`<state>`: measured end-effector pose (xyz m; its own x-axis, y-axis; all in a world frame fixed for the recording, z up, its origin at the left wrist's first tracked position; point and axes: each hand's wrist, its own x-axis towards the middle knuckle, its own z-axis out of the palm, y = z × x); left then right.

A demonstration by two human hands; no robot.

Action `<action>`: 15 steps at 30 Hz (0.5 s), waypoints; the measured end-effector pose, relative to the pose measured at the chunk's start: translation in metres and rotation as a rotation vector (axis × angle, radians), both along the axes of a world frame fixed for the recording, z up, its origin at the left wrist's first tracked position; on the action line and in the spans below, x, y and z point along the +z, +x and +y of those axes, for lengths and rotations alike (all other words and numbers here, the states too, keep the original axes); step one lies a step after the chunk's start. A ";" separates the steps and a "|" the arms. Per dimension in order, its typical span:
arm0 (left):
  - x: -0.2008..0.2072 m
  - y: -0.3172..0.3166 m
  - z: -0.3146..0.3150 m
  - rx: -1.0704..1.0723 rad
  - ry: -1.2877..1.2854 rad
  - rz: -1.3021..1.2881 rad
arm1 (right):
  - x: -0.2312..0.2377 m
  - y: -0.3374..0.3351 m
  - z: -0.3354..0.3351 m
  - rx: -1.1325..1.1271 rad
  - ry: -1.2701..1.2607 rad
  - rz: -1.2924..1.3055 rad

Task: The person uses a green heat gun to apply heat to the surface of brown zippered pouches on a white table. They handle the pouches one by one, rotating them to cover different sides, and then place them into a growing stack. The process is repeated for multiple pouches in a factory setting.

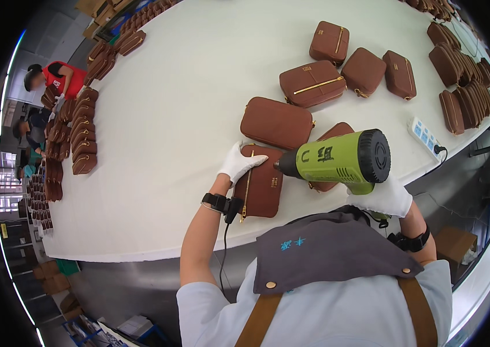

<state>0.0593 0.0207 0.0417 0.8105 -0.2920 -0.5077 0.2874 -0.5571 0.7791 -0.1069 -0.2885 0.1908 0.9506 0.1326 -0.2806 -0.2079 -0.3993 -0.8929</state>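
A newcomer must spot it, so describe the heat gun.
Find the white table, then the right hand at its near edge. The heat gun it holds has a black nozzle and, unlike the brown bags nearby, is mostly green.

Heat gun (329,157): one. Wearer's gloved hands (239,165) (392,199): two. Loose brown bags (265,191) at centre: seven. Power strip (424,136): one. Wrist straps (216,202): two.

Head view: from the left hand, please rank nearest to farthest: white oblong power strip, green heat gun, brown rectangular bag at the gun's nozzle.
1. Brown rectangular bag: under the left hand.
2. Green heat gun: just right.
3. White oblong power strip: far right.
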 end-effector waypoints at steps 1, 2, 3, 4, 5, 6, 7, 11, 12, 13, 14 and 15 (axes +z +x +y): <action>0.002 0.001 0.000 -0.010 -0.028 0.066 | -0.002 0.000 -0.001 -0.028 -0.010 -0.023; 0.004 0.002 -0.001 -0.021 -0.056 0.133 | -0.003 -0.001 0.000 0.018 -0.004 -0.049; 0.006 0.003 -0.001 -0.032 -0.084 0.199 | -0.004 -0.001 0.000 0.063 0.001 -0.074; 0.005 0.004 0.001 -0.025 -0.087 0.212 | -0.004 -0.002 0.000 0.109 0.010 -0.100; 0.003 0.005 0.003 -0.018 -0.089 0.225 | 0.000 -0.001 0.003 0.134 0.052 0.068; 0.002 0.005 0.005 -0.010 -0.092 0.238 | 0.007 0.001 0.008 0.159 0.095 0.236; 0.007 0.005 0.004 0.019 -0.072 0.153 | 0.010 0.001 0.013 0.134 0.141 0.275; 0.037 0.004 0.010 0.086 -0.114 -0.159 | 0.002 0.005 0.005 0.127 0.110 -0.116; 0.048 0.005 0.013 0.088 -0.156 -0.230 | 0.003 0.002 0.001 0.049 0.128 -0.207; 0.059 0.004 0.017 0.121 -0.186 -0.287 | 0.011 0.005 0.000 -0.068 0.135 -0.076; 0.071 0.002 0.019 0.107 -0.172 -0.346 | 0.021 0.007 -0.001 -0.186 0.136 0.059; 0.084 0.000 0.020 0.091 -0.157 -0.404 | 0.025 0.010 -0.002 -0.258 0.126 0.095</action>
